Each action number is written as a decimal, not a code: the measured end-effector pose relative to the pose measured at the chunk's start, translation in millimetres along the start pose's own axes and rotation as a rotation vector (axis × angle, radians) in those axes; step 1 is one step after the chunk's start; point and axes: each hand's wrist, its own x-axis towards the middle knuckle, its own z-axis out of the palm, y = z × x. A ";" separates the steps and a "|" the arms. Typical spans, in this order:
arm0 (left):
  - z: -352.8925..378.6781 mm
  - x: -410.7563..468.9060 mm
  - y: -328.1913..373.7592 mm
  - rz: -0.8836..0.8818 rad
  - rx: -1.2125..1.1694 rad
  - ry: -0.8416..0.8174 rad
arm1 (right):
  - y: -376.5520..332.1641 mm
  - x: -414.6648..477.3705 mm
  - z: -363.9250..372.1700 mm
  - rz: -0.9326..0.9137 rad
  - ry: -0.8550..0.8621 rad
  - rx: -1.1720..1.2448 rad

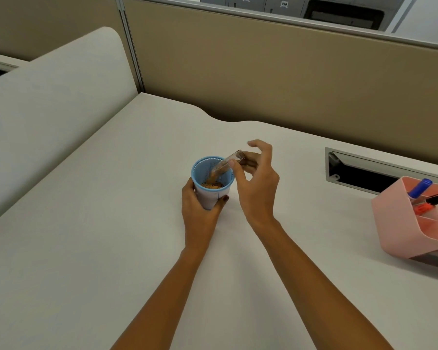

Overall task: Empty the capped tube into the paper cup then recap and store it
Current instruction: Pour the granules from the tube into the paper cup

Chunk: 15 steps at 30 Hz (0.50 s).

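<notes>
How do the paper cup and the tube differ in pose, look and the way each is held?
The paper cup stands upright, while the tube tilts mouth-down into it. The cup is opaque blue and white; the tube is clear. The left hand wraps the cup; the right hand pinches the tube. Both hold brownish material.

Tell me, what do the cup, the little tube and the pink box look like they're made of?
The cup looks like paper: matte white wall, blue lining. The tube seems clear plastic or glass, since brownish grains show through it. The pink box looks like moulded plastic, smooth with rounded edges and a soft sheen.
</notes>
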 end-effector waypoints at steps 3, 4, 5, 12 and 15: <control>0.3 -0.1 0.6 0.004 0.006 0.000 | 3.1 2.2 -0.7 -0.069 -0.011 -0.051; 0.3 -0.2 0.8 0.005 0.010 0.001 | 4.0 2.9 -1.0 -0.087 -0.020 -0.067; 0.0 -0.4 1.1 0.004 0.013 0.003 | 3.9 3.3 -1.4 -0.088 -0.024 -0.068; -0.4 -0.5 3.4 -0.003 0.018 0.007 | 2.3 4.7 -3.4 -0.097 -0.013 -0.052; 0.0 -1.0 3.9 -0.009 0.019 0.005 | 1.6 4.5 -3.7 -0.080 -0.001 -0.031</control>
